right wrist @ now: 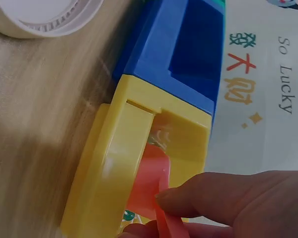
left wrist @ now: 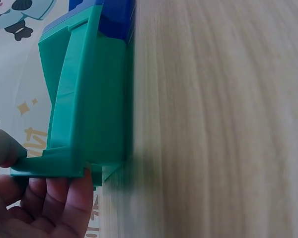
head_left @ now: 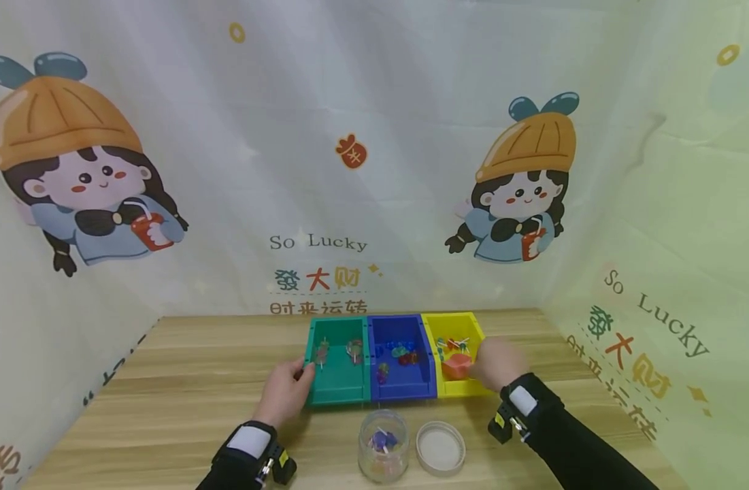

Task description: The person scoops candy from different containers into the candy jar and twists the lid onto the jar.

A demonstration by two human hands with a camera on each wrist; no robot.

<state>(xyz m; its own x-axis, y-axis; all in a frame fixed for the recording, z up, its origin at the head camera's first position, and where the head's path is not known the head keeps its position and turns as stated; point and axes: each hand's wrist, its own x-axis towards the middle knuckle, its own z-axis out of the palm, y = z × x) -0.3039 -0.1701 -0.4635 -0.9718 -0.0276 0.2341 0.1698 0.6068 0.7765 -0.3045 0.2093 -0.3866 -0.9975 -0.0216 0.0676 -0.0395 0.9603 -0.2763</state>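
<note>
My left hand (head_left: 284, 391) grips the left side wall of a green bin (head_left: 340, 388), thumb on the rim and fingers against its outer side in the left wrist view. Between thumb and fingers, my right hand (head_left: 501, 361) pinches the handle of a coral-pink scoop (right wrist: 149, 173). The scoop is down inside a yellow bin (head_left: 466, 390), among small colourful pieces with white sticks that look like lollipops (head_left: 452, 344). Its lower part is hidden behind the bin's front wall in the right wrist view. A blue bin (head_left: 407, 389) stands between the green and yellow ones.
A clear jar (head_left: 383, 456) with a few stick candies inside stands in front of the blue bin. Right of it lies a round white lid (head_left: 440, 448). The green and blue bins hold small colourful pieces. A printed cloth (head_left: 411, 204) hangs behind the wooden table (head_left: 215, 367).
</note>
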